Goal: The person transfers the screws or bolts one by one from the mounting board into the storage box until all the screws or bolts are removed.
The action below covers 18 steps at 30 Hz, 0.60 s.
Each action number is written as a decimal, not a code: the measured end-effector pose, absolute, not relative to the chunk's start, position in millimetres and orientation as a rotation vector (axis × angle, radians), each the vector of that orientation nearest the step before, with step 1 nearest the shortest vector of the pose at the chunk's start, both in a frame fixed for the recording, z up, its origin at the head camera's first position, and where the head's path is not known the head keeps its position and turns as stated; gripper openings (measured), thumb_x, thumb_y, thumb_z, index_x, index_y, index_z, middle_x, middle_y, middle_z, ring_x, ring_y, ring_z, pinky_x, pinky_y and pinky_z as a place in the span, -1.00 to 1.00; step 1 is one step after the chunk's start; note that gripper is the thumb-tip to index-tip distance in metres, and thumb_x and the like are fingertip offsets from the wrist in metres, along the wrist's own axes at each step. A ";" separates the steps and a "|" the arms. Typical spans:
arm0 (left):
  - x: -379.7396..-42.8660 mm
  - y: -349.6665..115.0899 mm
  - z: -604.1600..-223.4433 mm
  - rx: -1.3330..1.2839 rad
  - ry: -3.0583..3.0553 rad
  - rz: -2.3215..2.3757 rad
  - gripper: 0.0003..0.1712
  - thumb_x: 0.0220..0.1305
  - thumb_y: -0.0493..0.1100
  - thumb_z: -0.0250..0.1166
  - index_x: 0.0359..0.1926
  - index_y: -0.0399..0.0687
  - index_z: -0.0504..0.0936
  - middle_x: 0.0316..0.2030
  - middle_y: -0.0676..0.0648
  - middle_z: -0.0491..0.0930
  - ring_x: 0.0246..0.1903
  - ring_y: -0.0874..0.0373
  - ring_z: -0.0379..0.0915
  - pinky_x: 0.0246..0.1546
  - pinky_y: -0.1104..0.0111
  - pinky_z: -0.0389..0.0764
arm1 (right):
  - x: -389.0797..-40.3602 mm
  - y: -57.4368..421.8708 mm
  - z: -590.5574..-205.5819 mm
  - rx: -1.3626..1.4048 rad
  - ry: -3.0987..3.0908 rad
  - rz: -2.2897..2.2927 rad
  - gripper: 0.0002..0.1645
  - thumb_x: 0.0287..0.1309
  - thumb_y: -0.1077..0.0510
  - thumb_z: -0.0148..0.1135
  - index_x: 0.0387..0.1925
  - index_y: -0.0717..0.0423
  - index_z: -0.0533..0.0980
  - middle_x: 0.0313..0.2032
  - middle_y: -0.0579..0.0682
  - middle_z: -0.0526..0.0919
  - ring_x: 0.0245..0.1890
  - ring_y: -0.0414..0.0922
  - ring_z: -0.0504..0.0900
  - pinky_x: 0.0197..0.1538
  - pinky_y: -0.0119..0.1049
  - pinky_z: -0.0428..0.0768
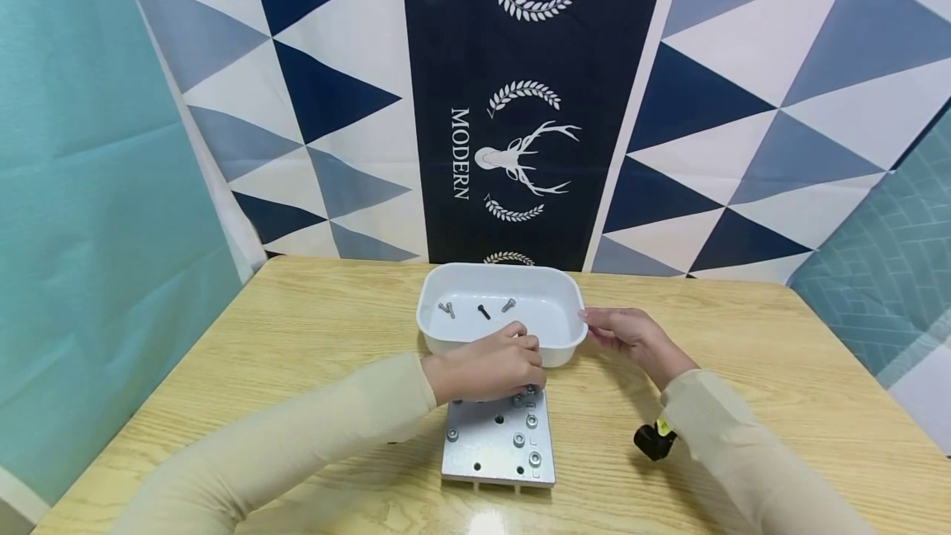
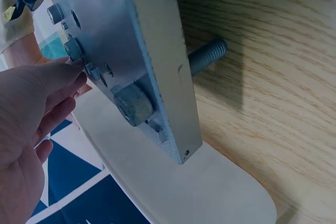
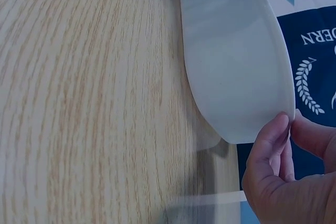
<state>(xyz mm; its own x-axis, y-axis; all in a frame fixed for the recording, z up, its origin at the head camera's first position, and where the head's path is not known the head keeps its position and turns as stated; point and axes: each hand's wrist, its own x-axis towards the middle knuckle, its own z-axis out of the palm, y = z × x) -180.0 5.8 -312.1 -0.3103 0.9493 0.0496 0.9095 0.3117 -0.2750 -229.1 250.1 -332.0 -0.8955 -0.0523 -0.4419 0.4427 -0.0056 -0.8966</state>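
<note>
A metal plate [image 1: 496, 444] carries several socket head bolts [image 1: 535, 459] and some bare holes; a threaded shank [image 2: 209, 56] sticks out below it. My left hand [image 1: 492, 363] is over the plate's far end, its fingers curled. In the left wrist view, its thumb and fingertips pinch at a bolt [image 2: 73, 49] near the plate's edge; part of that grip is hidden. Behind the plate stands a white plastic tub [image 1: 550, 320]. My right hand [image 1: 631, 335] pinches the tub's right rim between thumb and fingers.
Inside the tub lie several loose screws, among them a black screw [image 1: 484, 312] and a silver screw [image 1: 508, 305]. A black device with a yellow patch [image 1: 654, 442] is at the right sleeve. The wooden table [image 1: 312, 329] ends at a patterned cloth backdrop [image 1: 513, 106].
</note>
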 end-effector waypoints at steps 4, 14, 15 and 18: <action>-180.1 5.5 -313.4 -1.717 -2.336 0.303 -0.83 0.30 -0.02 0.19 -0.15 0.28 0.67 -0.20 0.29 0.67 -0.14 0.31 0.44 0.08 0.41 0.30 | -229.6 250.0 -332.7 0.404 1.942 -1.957 -0.69 0.17 0.26 0.25 -0.04 0.28 0.53 -0.53 -0.13 0.70 -0.49 -0.33 0.67 -0.22 -0.47 0.66; -181.1 5.5 -314.1 -1.735 -2.316 0.305 -0.85 0.29 -0.01 0.20 -0.18 0.27 0.67 -0.21 0.29 0.66 -0.12 0.31 0.44 0.09 0.41 0.29 | -231.0 250.9 -335.5 0.385 1.958 -1.951 -0.59 0.19 0.26 0.23 0.07 0.33 0.48 -0.53 -0.14 0.70 -0.49 -0.34 0.68 -0.21 -0.47 0.66; -181.0 5.7 -313.8 -1.735 -2.321 0.303 -0.85 0.29 -0.01 0.20 -0.17 0.27 0.67 -0.21 0.28 0.66 -0.12 0.31 0.43 0.10 0.41 0.29 | -231.1 251.1 -335.6 0.385 1.956 -1.954 -0.61 0.19 0.26 0.23 0.05 0.32 0.49 -0.53 -0.14 0.70 -0.49 -0.34 0.68 -0.21 -0.46 0.66; -181.1 6.0 -312.6 -1.733 -2.345 0.287 -0.84 0.31 0.00 0.19 -0.16 0.27 0.67 -0.21 0.28 0.66 -0.11 0.31 0.43 0.11 0.41 0.28 | -230.7 251.6 -335.4 0.386 1.954 -1.955 -0.71 0.19 0.26 0.22 -0.04 0.27 0.53 -0.53 -0.14 0.70 -0.49 -0.34 0.67 -0.22 -0.47 0.66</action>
<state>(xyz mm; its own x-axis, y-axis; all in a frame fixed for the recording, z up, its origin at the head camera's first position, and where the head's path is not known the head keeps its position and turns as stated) -181.1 6.0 -312.6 -0.2856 0.9569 0.0534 0.9158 0.2889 -0.2791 -230.7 251.6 -335.4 -0.9022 -0.0531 -0.4281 0.4281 0.0112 -0.9037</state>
